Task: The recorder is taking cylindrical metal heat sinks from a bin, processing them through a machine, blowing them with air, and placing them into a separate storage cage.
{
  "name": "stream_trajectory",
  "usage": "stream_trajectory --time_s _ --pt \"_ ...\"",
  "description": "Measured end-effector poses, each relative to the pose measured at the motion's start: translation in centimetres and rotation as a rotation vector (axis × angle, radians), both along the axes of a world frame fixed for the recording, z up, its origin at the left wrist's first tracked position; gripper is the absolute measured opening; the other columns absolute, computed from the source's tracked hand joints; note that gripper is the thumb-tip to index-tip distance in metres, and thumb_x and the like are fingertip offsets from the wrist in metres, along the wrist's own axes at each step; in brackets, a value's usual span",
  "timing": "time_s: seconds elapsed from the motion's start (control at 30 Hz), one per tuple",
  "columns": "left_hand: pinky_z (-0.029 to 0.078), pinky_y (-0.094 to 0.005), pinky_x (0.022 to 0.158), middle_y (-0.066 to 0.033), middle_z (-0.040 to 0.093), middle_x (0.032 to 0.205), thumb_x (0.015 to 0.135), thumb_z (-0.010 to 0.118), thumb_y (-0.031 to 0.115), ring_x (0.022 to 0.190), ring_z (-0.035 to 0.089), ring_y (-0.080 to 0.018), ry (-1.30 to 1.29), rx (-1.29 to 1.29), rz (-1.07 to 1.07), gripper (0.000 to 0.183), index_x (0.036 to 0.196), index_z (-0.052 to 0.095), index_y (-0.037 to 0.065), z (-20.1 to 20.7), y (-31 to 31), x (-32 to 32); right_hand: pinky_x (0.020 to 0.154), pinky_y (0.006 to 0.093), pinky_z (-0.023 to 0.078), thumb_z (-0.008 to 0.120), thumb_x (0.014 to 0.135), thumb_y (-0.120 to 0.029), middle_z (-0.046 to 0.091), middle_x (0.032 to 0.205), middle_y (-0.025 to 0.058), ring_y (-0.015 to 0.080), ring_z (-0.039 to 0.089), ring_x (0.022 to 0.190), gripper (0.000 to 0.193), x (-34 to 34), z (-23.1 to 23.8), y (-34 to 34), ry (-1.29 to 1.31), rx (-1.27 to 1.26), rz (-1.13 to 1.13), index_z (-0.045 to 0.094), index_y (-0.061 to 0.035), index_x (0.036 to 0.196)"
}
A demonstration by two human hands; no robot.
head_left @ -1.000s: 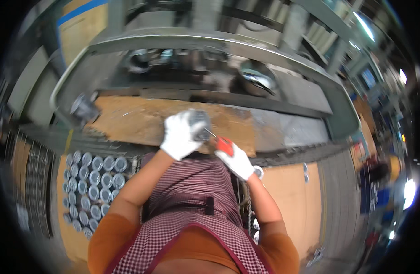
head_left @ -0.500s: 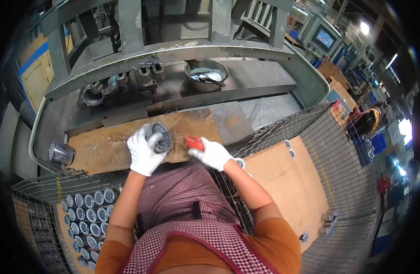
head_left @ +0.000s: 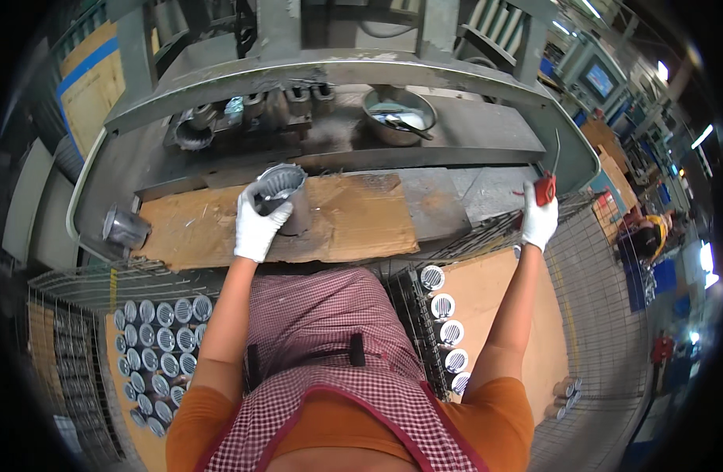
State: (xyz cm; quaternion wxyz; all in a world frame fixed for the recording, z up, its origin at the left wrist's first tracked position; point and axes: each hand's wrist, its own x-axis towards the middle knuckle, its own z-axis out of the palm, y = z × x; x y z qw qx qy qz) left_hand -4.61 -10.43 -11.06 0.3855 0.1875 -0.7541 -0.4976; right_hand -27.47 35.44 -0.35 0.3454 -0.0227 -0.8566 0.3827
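Left hand (head_left: 261, 224) is on a grey metal cup (head_left: 295, 211) for me right now, gloved fingers curled over the rim and pinching the ribbed wall, mouth facing up over the brown-topped surface (head_left: 361, 224); can't tell from my feed whether its base touches down. Right hand (head_left: 540, 219) is wrapped snugly round a red-handled tool (head_left: 544, 191), thin shaft pointing up and well apart from the cup. For doing this bit well, I'd say pinch low on the wall so no fingertips sit in the tip's path, set the base firmly on the surface so it can't rock, and keep strokes short and aimed away from the left thumb. That rim looks rough to me, so gloves on, folks. Headcount: one tool, one cup in hand, one more cup (head_left: 125, 226) tipped at the surface's left end, one metal bowl (head_left: 397, 141) further back. On the right I get five round parts (head_left: 443, 305) in a row, plus a small far-corner cluster (head_left: 564, 393), maybe four, too tiny to swear to. Left-side stock (head_left: 165, 315) is over twenty, with the arm hiding some.
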Motion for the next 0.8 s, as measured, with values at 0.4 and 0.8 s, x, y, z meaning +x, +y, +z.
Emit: stream_trajectory --time_s 0.4,0.8 --pt "0.049 -0.0409 0.086 -0.0184 0.062 0.109 0.088 0.064 0.029 0.092 0.063 -0.0291 -0.376 -0.414 0.409 0.046 0.126 0.056 0.003 -1.3 -1.3 3.2 0.095 0.0429 0.046 0.073 0.078 -0.044 0.064 0.113 0.0237 0.0363 0.061 0.105 0.074 1.0 -1.4 -15.1 0.180 0.263 0.319 0.050 -0.0018 0.134" --pt "0.045 -0.0450 0.089 -0.0153 0.065 0.105 0.090 0.060 0.032 0.100 0.061 -0.0323 -0.336 -0.407 0.414 0.035 0.115 0.063 0.008 -1.8 -1.2 2.9 0.073 0.0423 0.052 0.065 0.087 -0.024 0.069 0.086 0.0157 0.0337 0.067 0.080 0.021 -1.8 0.2 -24.2 0.366 0.152 0.727 0.071 -0.0098 0.103"
